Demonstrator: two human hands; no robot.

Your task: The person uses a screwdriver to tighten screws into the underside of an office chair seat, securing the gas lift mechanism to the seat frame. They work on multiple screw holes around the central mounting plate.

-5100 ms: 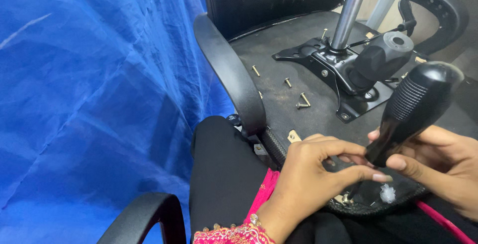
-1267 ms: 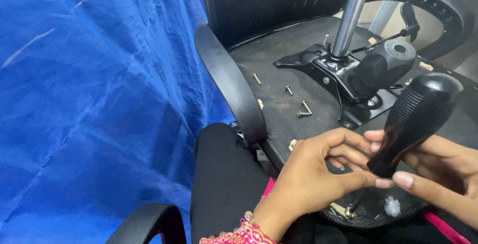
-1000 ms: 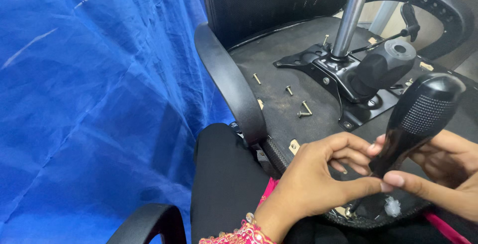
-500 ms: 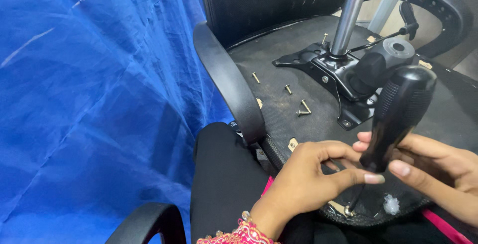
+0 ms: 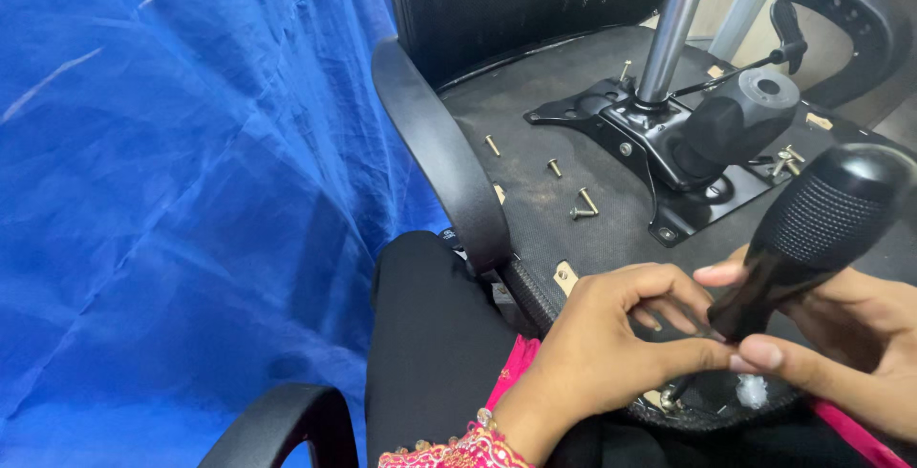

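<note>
1. Black and knurled, the screwdriver [image 5: 807,239] handle stands tilted at lower right, its top leaning toward the right edge of the view.
2. The right hand [image 5: 850,334] is wrapped around the lower part of the handle, thumb and fingers clamped on it.
3. The left hand [image 5: 611,344] reaches in from below, its fingertips pinched together at the narrow end of the screwdriver, touching it just above a small white part [image 5: 752,390]; what it grips there is too small to tell.
4. Both hands work at the near edge of an upturned office chair seat [image 5: 573,143], which rests against the person's lap.
5. A metal mounting plate [image 5: 669,158] with a shiny column [image 5: 673,24] rising from it sits on the seat underside, well apart from the hands.
6. Loose screws [image 5: 581,208] lie scattered on the seat between plate and armrest [image 5: 444,158].
7. Blue cloth [image 5: 172,191] hangs along the left.
</note>
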